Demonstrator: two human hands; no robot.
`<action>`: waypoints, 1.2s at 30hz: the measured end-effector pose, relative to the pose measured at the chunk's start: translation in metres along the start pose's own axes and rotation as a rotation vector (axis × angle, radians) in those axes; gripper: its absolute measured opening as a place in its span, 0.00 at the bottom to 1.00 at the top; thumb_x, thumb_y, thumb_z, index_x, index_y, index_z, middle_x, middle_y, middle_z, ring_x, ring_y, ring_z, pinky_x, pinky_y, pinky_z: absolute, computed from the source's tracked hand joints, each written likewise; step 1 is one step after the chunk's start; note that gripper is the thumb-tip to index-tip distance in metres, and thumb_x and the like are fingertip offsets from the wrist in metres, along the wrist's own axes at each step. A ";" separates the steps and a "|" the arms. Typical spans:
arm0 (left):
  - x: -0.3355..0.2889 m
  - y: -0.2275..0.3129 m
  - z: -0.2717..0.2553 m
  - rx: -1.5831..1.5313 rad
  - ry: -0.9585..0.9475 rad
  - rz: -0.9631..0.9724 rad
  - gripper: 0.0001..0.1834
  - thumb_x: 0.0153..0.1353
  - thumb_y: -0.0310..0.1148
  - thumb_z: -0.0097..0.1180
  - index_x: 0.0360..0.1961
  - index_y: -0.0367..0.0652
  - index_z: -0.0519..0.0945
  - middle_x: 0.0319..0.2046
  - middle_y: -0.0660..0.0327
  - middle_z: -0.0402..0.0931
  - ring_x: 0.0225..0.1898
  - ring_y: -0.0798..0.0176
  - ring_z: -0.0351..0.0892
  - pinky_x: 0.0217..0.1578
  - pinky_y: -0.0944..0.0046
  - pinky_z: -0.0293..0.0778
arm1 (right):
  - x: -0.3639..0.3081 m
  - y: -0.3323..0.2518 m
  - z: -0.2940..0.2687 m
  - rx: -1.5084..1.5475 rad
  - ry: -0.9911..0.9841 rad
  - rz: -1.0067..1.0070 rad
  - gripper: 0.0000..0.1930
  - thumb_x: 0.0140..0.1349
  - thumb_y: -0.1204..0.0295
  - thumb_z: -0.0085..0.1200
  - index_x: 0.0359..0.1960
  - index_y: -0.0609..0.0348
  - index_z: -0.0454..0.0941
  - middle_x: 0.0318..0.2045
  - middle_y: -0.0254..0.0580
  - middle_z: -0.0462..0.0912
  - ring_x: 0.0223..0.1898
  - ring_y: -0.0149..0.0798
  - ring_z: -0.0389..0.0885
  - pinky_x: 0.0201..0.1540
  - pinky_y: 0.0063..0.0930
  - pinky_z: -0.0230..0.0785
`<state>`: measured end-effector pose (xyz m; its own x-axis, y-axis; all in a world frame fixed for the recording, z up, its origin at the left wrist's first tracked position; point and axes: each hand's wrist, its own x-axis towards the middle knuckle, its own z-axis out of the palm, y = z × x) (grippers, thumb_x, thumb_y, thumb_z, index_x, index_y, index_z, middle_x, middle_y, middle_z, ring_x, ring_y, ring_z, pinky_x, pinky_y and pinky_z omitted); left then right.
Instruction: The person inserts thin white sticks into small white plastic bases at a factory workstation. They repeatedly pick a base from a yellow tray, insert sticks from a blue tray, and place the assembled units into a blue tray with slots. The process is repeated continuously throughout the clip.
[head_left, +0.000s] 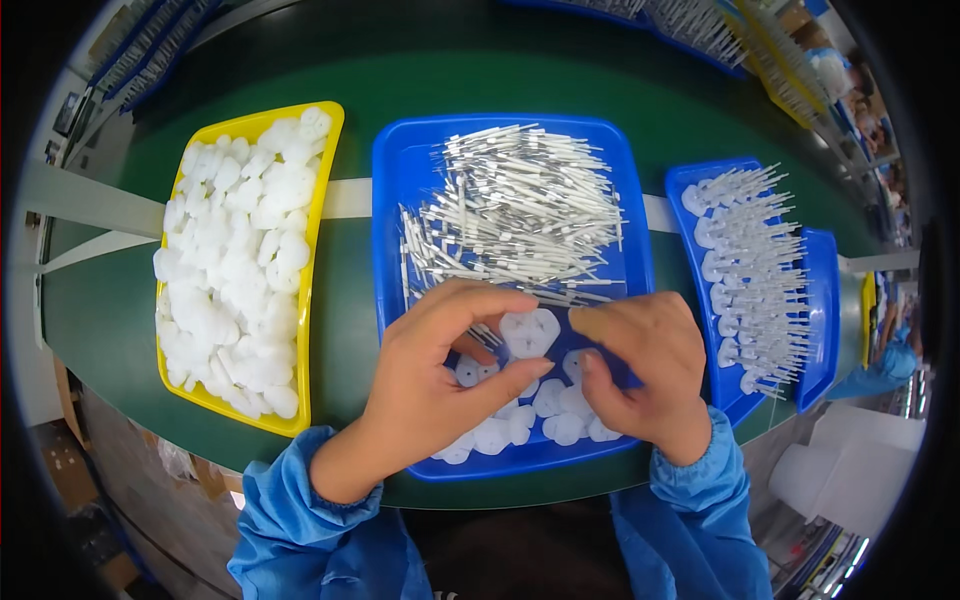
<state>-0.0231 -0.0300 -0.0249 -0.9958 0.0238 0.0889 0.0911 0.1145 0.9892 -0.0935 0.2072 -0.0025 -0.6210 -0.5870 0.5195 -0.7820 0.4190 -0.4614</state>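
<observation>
Green surface (350,80) below, I see the left hand (415,370) with its grip clamped on 1 white piece (530,332) above the blue tray (410,145); the right hand's (652,350) grip is apart, near that piece.

no readable text, no legible labels, signs or numbers

Left hand (415,375) pinches white rounded piece (531,335), thumb and forefinger. Right hand (645,355) just beside; grip unclear. Both over blue tray (405,150): thin rods (525,205) far side, more white pieces near side. Yellow tray (325,170), left, heaped with white pieces.
</observation>
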 end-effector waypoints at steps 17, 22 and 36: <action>0.000 0.003 0.001 -0.010 -0.051 0.053 0.33 0.62 0.20 0.77 0.69 0.45 0.86 0.57 0.53 0.84 0.51 0.59 0.89 0.44 0.63 0.90 | -0.003 0.004 -0.004 0.050 -0.086 -0.071 0.27 0.45 0.80 0.66 0.52 0.50 0.94 0.46 0.35 0.89 0.43 0.41 0.88 0.46 0.36 0.75; 0.001 0.004 0.001 -0.021 -0.097 0.046 0.33 0.61 0.17 0.73 0.69 0.39 0.85 0.62 0.51 0.85 0.60 0.60 0.88 0.51 0.65 0.89 | -0.013 0.002 -0.015 0.121 -0.042 0.018 0.21 0.52 0.82 0.67 0.49 0.54 0.94 0.42 0.37 0.90 0.37 0.39 0.88 0.40 0.33 0.75; 0.004 0.012 0.009 0.561 0.029 0.447 0.38 0.55 0.18 0.69 0.72 0.39 0.82 0.75 0.41 0.75 0.70 0.36 0.80 0.68 0.46 0.77 | -0.004 0.019 -0.003 0.087 -0.096 -0.006 0.12 0.58 0.74 0.78 0.43 0.54 0.91 0.36 0.35 0.90 0.34 0.39 0.90 0.36 0.32 0.78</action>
<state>-0.0255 -0.0194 -0.0139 -0.8606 0.1625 0.4827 0.4761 0.5936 0.6489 -0.1055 0.2193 -0.0114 -0.6049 -0.6546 0.4534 -0.7757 0.3560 -0.5211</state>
